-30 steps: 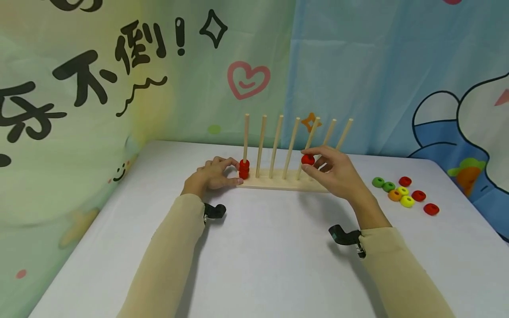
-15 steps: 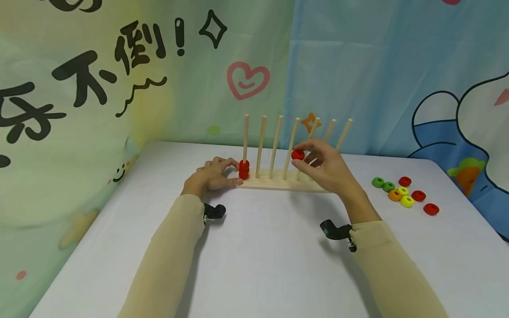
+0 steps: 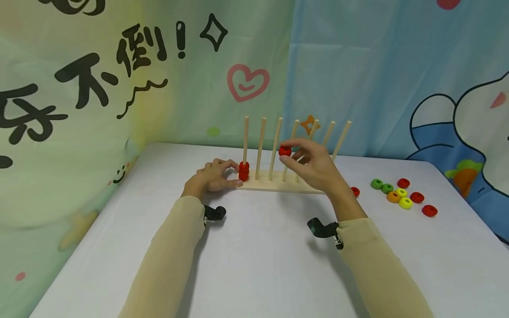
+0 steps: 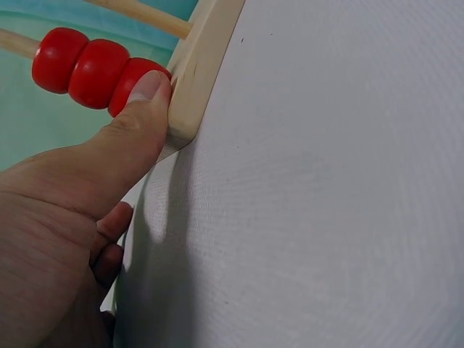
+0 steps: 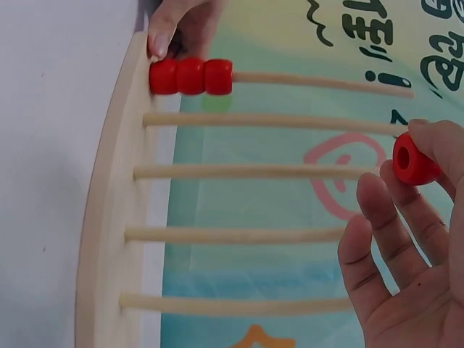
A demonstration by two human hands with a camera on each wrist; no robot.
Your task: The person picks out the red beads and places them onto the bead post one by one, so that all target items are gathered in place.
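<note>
A wooden peg rack [image 3: 278, 186] with several upright pegs stands across the table. Three red beads [image 4: 99, 75] are stacked on its leftmost peg. My left hand [image 3: 214, 176] grips that end of the base, its thumb beside the lowest bead in the left wrist view. Between thumb and index finger, my right hand [image 3: 314, 165] pinches another red bead [image 5: 415, 161]. This bead is raised off the base, in front of the middle pegs in the head view. Its hole is visible in the right wrist view, where the other right fingers are loosely bent.
Loose beads lie to the right: green [image 3: 376, 183], orange [image 3: 393, 196], yellow [image 3: 405, 202] and red [image 3: 430, 210]. One red bead [image 3: 355, 191] sits partly behind my right forearm. A printed cloth [image 3: 338, 66] hangs behind the white table [image 3: 254, 265].
My right hand has moved left along the pegs, carrying the red bead. A loose red bead has come into sight beside the right forearm. The left hand keeps its place.
</note>
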